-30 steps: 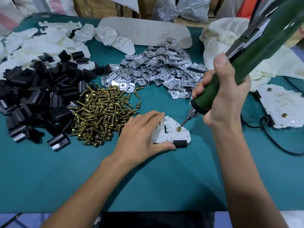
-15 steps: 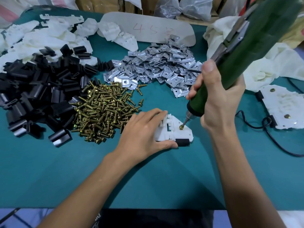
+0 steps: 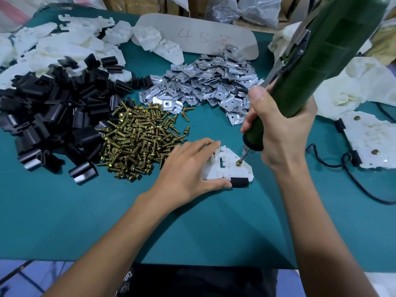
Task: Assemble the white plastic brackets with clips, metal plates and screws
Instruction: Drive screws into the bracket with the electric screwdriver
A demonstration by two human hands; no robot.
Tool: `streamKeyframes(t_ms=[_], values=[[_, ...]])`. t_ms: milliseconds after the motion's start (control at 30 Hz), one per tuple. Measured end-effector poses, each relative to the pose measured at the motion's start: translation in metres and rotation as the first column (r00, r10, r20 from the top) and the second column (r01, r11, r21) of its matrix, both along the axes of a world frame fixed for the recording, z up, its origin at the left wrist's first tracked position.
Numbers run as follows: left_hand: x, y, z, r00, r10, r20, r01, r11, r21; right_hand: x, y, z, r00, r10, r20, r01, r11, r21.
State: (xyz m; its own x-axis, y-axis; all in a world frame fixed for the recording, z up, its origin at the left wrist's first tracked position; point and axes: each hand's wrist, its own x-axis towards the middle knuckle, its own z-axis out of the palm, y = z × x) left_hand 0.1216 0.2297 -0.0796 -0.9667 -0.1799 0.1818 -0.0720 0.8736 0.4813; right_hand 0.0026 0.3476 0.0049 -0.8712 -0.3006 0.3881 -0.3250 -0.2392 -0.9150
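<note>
A white plastic bracket (image 3: 241,171) lies flat on the green table, a black clip (image 3: 239,182) on its near edge. My left hand (image 3: 188,168) presses on its left part, fingers straight on top and thumb along the near edge. My right hand (image 3: 280,129) grips a green electric screwdriver (image 3: 317,65), tilted, its bit on a brass screw (image 3: 238,162) standing in the bracket. Piles lie behind: brass screws (image 3: 137,144), black clips (image 3: 53,116), metal plates (image 3: 216,82), white brackets (image 3: 53,48).
Assembled brackets (image 3: 368,140) lie at the right edge beside a black cable (image 3: 362,185). A pale card (image 3: 199,35) with red writing leans at the back. White cloth-like material (image 3: 353,88) is heaped at right. Bags and boxes line the far side.
The view has shifted slightly. The screwdriver bit stays on the screw, which sits a little lower in the bracket. My left hand keeps pressing the bracket.
</note>
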Motion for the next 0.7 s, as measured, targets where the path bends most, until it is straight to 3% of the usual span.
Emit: streamKeyframes(t_ms=[233,700], values=[[0.0013,-0.0017,-0.0049,0.998,-0.025,-0.064,0.025,1.0,0.007,-0.0025,-0.0026,-0.0021,0.998,-0.053,-0.016,0.052,0.998,-0.021],[0.002,0.0001,0.0017,1.0,-0.026,-0.005,0.026,1.0,0.006,-0.0001,-0.0044,-0.004,0.993,-0.107,0.043,0.11,0.992,-0.056]])
